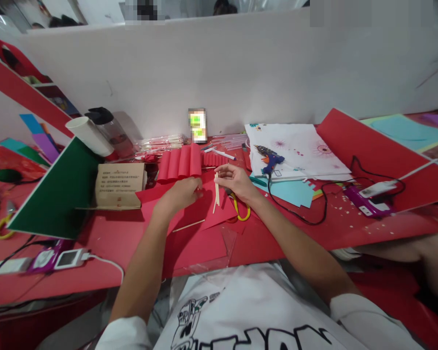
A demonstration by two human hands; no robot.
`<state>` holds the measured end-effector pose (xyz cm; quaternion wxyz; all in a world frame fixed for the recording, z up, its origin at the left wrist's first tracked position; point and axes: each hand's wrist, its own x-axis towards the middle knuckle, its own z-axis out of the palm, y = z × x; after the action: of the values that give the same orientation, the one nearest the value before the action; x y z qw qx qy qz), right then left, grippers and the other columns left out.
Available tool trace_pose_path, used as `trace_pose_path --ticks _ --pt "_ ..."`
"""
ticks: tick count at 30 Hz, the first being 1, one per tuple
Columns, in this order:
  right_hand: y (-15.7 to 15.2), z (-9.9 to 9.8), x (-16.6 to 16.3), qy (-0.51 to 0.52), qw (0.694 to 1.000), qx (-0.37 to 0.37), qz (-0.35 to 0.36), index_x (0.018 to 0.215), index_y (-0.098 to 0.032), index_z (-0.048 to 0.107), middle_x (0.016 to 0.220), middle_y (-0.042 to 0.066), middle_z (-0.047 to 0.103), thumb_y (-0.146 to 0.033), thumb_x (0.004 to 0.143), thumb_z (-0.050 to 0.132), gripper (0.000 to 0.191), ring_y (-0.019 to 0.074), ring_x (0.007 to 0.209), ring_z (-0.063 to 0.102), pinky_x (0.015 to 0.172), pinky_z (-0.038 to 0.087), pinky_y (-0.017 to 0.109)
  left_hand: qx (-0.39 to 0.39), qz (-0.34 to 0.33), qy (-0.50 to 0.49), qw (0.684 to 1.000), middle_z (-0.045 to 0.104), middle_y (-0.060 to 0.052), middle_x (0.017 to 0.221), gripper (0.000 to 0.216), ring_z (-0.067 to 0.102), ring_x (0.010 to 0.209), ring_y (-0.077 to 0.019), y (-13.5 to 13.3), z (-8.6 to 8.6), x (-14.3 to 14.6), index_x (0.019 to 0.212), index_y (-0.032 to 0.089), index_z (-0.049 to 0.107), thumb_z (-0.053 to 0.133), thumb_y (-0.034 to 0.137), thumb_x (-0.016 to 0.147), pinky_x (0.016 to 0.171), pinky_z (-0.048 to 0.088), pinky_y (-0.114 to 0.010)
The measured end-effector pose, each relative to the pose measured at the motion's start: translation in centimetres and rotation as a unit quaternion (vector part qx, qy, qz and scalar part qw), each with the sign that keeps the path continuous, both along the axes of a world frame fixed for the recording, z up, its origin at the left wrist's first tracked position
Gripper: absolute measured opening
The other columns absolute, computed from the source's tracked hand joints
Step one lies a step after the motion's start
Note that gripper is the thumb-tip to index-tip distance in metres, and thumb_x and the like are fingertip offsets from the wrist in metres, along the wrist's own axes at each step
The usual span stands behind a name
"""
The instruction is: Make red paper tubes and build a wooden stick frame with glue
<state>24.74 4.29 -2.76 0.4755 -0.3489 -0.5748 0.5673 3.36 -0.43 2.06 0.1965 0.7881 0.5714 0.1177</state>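
Observation:
Several thin pale wooden sticks (217, 190) hang upright from the pinched fingers of my right hand (236, 181). My left hand (183, 195) is a short way to the left, its fingers curled together over red paper (200, 243); whatever they may hold is hidden. One more stick (189, 226) lies slantwise on the red paper, below my hands. Scissors with yellow handles (245, 210) lie partly under my right hand. Behind my left hand stand red paper tubes (180, 163) side by side.
A cardboard box (119, 187) and a green board (54, 194) stand at left. To the right, a blue glue gun (273, 161) rests on a white printed sheet (302, 146), its black cable running to a purple power strip (368, 201). A lit phone (197, 125) leans on the partition.

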Motion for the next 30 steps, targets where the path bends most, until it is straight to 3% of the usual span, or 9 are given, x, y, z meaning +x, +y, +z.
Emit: trace_pose_path --ticks 2,4,9,14,17,20,24,26,30 --pt "0.1 -0.1 0.0 0.001 1.0 0.0 -0.005 0.096 -0.021 0.07 0.087 0.001 0.069 -0.038 0.059 0.091 0.046 0.0161 0.083 0.067 0.078 0.059 0.032 -0.114 -0.043 0.027 0.992 0.069 -0.002 0.073 0.014 0.059 0.061 -0.0187 -0.9 0.8 -0.3 0.078 0.023 0.071 0.078 0.032 0.07 0.058 0.037 -0.027" --pt "0.2 -0.2 0.1 0.006 1.0 -0.003 -0.007 0.097 -0.021 0.07 0.086 0.001 0.068 -0.038 0.061 0.09 0.045 0.0161 0.082 0.066 0.076 0.06 0.031 -0.177 -0.055 0.04 0.982 0.067 0.0 0.065 0.025 0.054 0.052 -0.0162 -1.6 1.2 -0.6 0.071 0.024 0.07 0.085 0.04 0.06 0.053 0.034 -0.026" --pt "0.2 -0.2 0.2 0.015 1.0 -0.02 -0.001 0.1 -0.021 0.07 0.087 0.001 0.068 -0.039 0.063 0.089 0.045 0.0157 0.08 0.066 0.073 0.061 0.031 -0.181 -0.072 0.097 0.976 0.056 0.002 0.051 0.025 0.042 0.043 -0.012 -2.4 0.0 0.1 0.056 0.022 0.063 0.086 0.028 0.05 0.05 0.029 -0.025" --pt "0.1 0.0 0.1 0.025 0.999 -0.036 -0.004 0.098 -0.021 0.071 0.086 0.001 0.066 -0.037 0.061 0.09 0.044 0.0144 0.08 0.065 0.072 0.06 0.029 -0.168 -0.073 0.119 0.976 0.05 0.001 0.045 0.023 0.036 0.041 -0.0119 -2.5 -0.4 0.9 0.047 0.021 0.054 0.072 0.013 0.059 0.051 0.028 -0.028" --pt "0.1 0.0 0.1 0.027 0.999 -0.036 -0.004 0.097 -0.021 0.071 0.085 0.0 0.066 -0.037 0.06 0.091 0.045 0.0146 0.08 0.066 0.072 0.06 0.029 -0.154 -0.072 0.042 0.985 0.058 -0.001 0.052 0.018 0.046 0.046 -0.0146 -1.9 0.5 0.6 0.053 0.021 0.058 0.069 0.017 0.068 0.055 0.033 -0.029" --pt "0.2 0.0 0.2 0.034 0.999 -0.035 -0.005 0.098 -0.021 0.071 0.087 0.001 0.066 -0.039 0.06 0.091 0.046 0.0152 0.081 0.066 0.073 0.06 0.029 -0.08 -0.047 -0.115 0.989 0.071 -0.003 0.075 0.003 0.061 0.065 -0.0183 -0.8 0.8 0.3 0.076 0.021 0.067 0.067 0.024 0.076 0.062 0.044 -0.027" --pt "0.1 0.0 0.2 0.042 0.998 -0.039 0.0 0.1 -0.021 0.072 0.091 0.002 0.068 -0.038 0.059 0.092 0.048 0.0158 0.084 0.067 0.075 0.061 0.03 -0.088 0.0 -0.37 0.925 0.067 -0.003 0.082 0.027 0.065 0.07 -0.0155 0.8 -0.5 1.0 0.085 0.018 0.063 0.074 0.041 0.079 0.067 0.055 -0.028" --pt "0.1 0.1 0.2 0.048 0.998 -0.039 0.002 0.099 -0.021 0.072 0.09 0.002 0.069 -0.038 0.06 0.092 0.047 0.0158 0.084 0.067 0.076 0.06 0.03 -0.101 0.016 -0.431 0.897 0.066 -0.002 0.083 0.035 0.064 0.07 -0.013 1.2 -1.3 1.7 0.085 0.016 0.063 0.081 0.045 0.074 0.069 0.057 -0.028" --pt "0.0 0.0 0.1 0.061 0.997 -0.042 0.009 0.098 -0.021 0.073 0.089 0.002 0.069 -0.036 0.062 0.092 0.044 0.0152 0.085 0.067 0.076 0.059 0.027 -0.094 0.025 -0.479 0.872 0.065 -0.001 0.087 0.04 0.066 0.075 -0.0119 1.3 -2.2 2.9 0.089 0.015 0.066 0.084 0.047 0.073 0.073 0.06 -0.028"
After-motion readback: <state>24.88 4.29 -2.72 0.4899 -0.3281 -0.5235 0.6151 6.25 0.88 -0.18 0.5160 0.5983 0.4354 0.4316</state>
